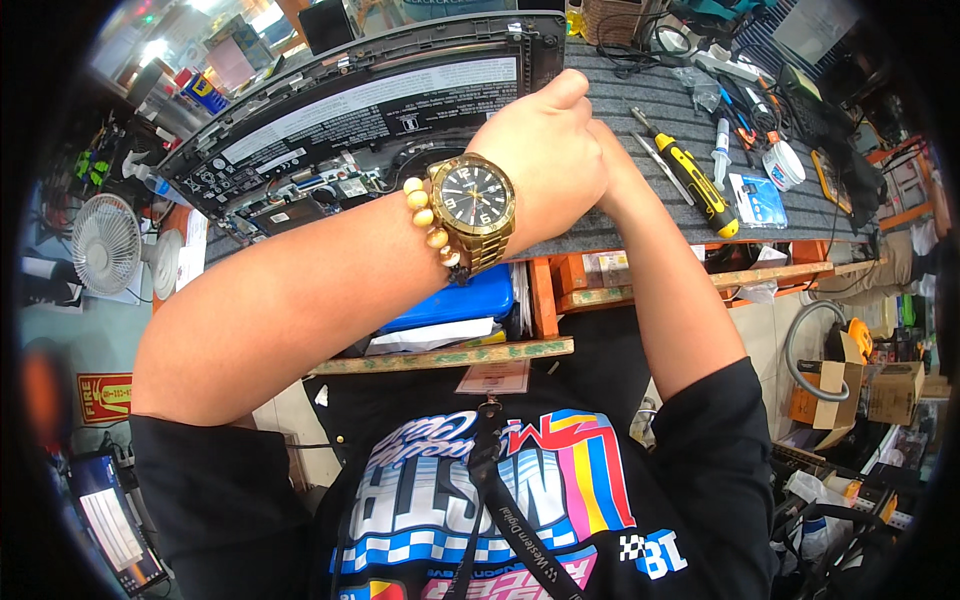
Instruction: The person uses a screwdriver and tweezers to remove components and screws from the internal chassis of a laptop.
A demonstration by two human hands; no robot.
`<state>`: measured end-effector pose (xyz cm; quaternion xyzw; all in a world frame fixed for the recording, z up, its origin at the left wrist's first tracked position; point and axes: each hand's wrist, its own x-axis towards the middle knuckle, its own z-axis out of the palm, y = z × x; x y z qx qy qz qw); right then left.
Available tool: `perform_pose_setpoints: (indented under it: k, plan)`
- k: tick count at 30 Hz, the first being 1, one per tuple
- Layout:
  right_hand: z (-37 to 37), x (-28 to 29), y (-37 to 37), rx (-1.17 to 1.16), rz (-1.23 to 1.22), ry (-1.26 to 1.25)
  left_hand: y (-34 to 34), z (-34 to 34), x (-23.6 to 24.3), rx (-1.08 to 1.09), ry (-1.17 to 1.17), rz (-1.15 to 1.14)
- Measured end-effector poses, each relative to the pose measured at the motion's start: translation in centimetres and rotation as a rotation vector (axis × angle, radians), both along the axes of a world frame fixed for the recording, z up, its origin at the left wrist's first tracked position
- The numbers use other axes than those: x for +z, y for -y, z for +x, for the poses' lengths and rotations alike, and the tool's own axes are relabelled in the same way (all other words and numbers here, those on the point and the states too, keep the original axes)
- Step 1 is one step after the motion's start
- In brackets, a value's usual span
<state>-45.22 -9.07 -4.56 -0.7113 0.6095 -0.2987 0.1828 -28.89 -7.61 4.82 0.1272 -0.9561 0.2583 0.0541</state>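
Observation:
An opened-up laptop (330, 150) stands tilted on the grey ribbed mat (650, 85), its long black battery (375, 120) and inner boards exposed. My left hand (545, 150) is closed in front of the laptop's right side, thumb on top; anything within its fingers is hidden. A gold watch (472, 208) and a beaded bracelet (424, 217) circle that wrist. My right hand (612, 160) meets the left one from behind, and its fingers are out of sight. Right of both hands lie a yellow-black screwdriver (697, 185) and slim metal tweezers (663, 168).
Further right are a syringe (721, 150), a white tub (783, 165), a blue packet (757, 200) and tangled cables (640, 45). An open drawer (450, 357) below the bench holds a blue case (455, 303). A white fan (106, 243) stands at left.

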Motion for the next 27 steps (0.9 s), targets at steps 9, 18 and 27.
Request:
perform_pose_setpoints:
  k: [9, 18, 27]
  plan:
    - [-0.5, -1.4, 2.9, -0.081, 0.493, 0.488, 0.0, 0.3, 0.2, -0.023, -0.045, 0.041]
    - [0.2, 1.9, 0.2, -0.041, 0.592, 0.351, -0.3, 1.3, 1.1, -0.051, -0.081, 0.045]
    - [2.8, 3.8, -3.0, 0.074, 0.636, 0.939, -0.7, 4.1, 5.2, -0.023, -0.159, -0.011]
